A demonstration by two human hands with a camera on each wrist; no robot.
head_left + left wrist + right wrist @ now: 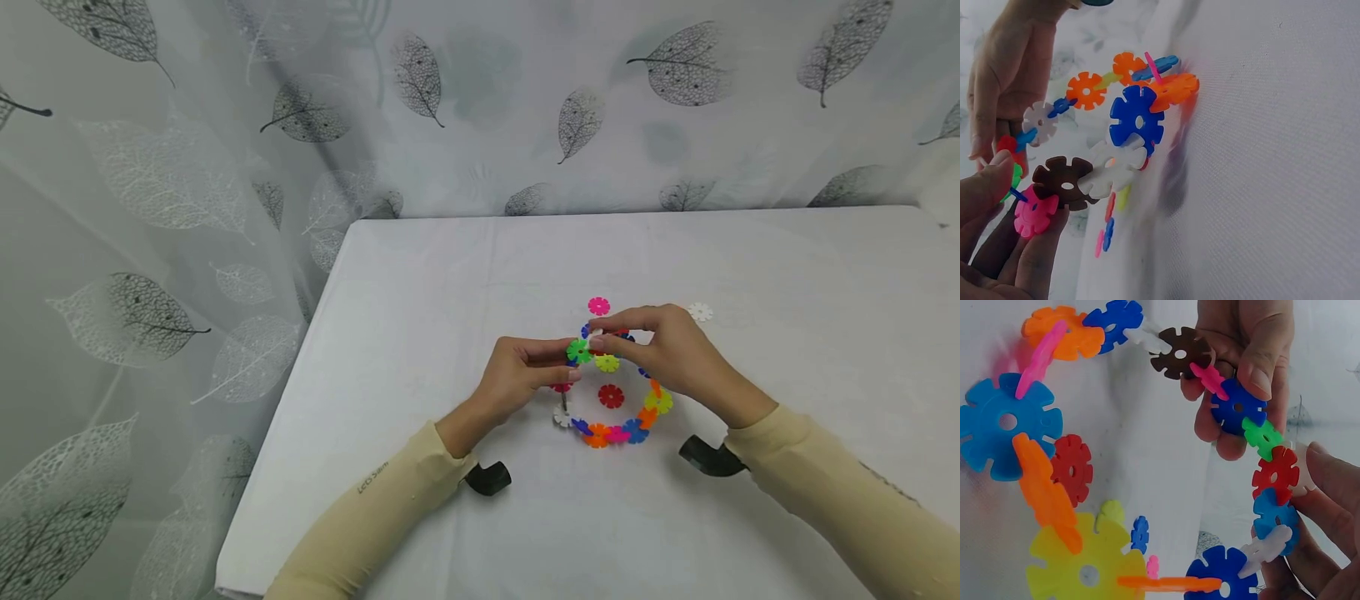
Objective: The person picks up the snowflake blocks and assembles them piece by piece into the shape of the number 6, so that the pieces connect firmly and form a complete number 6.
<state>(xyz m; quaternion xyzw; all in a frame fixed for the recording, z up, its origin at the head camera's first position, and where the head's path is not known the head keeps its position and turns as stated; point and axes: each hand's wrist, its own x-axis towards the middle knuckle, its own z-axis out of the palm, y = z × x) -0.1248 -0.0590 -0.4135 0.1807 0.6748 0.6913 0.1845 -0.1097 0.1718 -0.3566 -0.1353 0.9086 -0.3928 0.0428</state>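
A closed ring of interlocking notched plastic discs, snowflake-shaped and in several colours, stands between my hands; its lower side shows an orange disc point(597, 436) and a large yellow disc point(1088, 575). My left hand point(517, 371) grips the ring at a blue disc point(1238, 407), beside a pink disc point(1035, 215) and a green disc point(579, 351). My right hand point(663, 350) pinches a white disc point(1304, 469) between thumb and fingers. This white disc is against a red disc point(1275, 475) of the ring, next to the green one. Whether they interlock cannot be told.
Loose discs lie on the white-covered table point(420, 292): a red disc point(611, 396), a yellow disc point(607, 363), a pink disc point(598, 306) and a white disc point(701, 312). Black curved pieces point(489, 479) show under both wrists. A leaf-patterned curtain point(480, 108) hangs behind.
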